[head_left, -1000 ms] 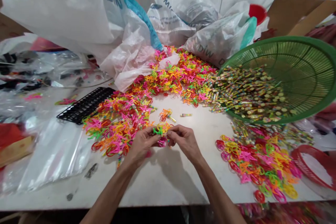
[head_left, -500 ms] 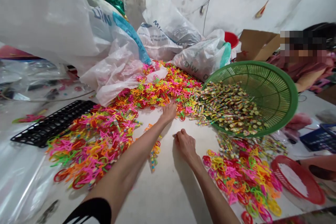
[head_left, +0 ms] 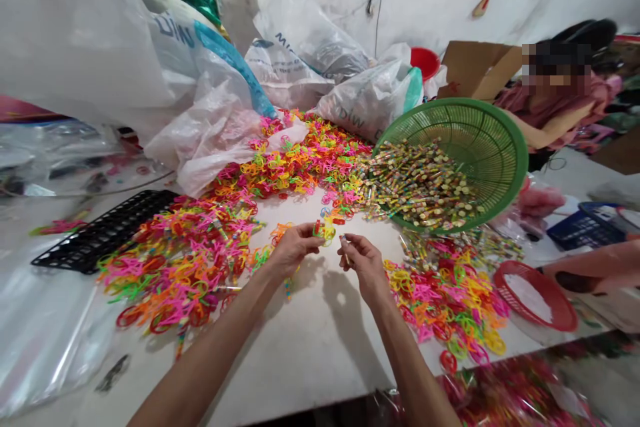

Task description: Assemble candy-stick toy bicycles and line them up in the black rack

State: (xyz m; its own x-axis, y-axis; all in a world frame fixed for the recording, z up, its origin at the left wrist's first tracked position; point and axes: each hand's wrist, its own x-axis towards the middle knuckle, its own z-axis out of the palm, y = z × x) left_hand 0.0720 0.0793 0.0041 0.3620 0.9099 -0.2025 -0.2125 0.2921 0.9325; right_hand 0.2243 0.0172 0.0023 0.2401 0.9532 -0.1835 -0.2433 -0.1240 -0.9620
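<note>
My left hand is raised over the white table, its fingertips pinching a yellow plastic piece with a ring shape and a bit of red beside it. Close on its right, my right hand has thumb and fingers closed on a small slim tube; most of it is covered by the fingers. The two hands are apart by a small gap. Behind them spreads a heap of bright plastic pieces in pink, yellow, orange, red and green. Many small coloured tubes spill from a tilted green basket.
A second pile of plastic pieces lies at right, near a red basket. A black plastic rack lies at left. Large white sacks stand at the back. Another person sits at the right beside a cardboard box.
My left hand has come back from the heap's edge, now with the yellow plastic piece. My right hand has risen slightly, fingers still closed. The view has shifted.
</note>
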